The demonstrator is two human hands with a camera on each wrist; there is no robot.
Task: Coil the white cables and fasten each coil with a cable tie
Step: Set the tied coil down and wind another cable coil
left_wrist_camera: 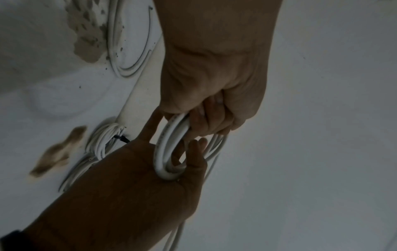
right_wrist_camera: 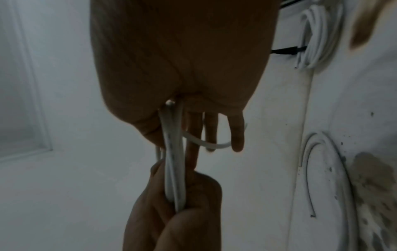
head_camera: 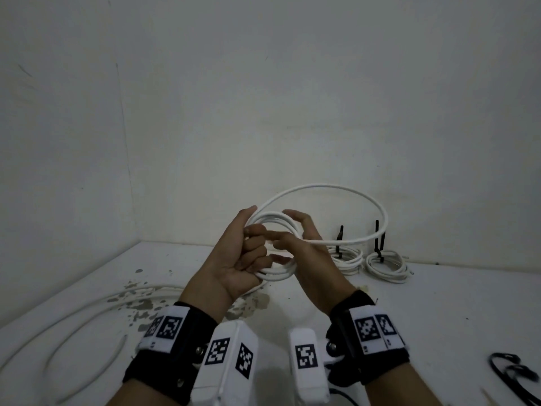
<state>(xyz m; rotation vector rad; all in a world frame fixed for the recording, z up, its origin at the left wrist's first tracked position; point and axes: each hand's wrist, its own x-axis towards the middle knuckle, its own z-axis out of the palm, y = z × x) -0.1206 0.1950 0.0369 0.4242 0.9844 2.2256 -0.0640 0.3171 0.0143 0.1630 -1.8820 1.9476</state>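
Observation:
A white cable coil (head_camera: 278, 273) hangs in the air between both hands, in front of the wall. My left hand (head_camera: 257, 244) grips one side of it with curled fingers, as the left wrist view shows at the coil (left_wrist_camera: 165, 149). My right hand (head_camera: 292, 230) reaches through the coil with straight fingers, and the coil rests in the web between thumb and forefinger. A loose loop (head_camera: 322, 187) of the same cable arcs up and right, and its strand crosses my right fingers (right_wrist_camera: 236, 135). In the right wrist view the left hand (right_wrist_camera: 178, 195) clamps the coil (right_wrist_camera: 174, 169).
Two coils (head_camera: 345, 259) (head_camera: 386, 265) bound with upright black ties lie at the back right by the wall. More loose white cable (head_camera: 87, 315) curves over the chipped white table (head_camera: 439, 303) at the left. Spare black cable ties (head_camera: 515, 373) lie at the near right.

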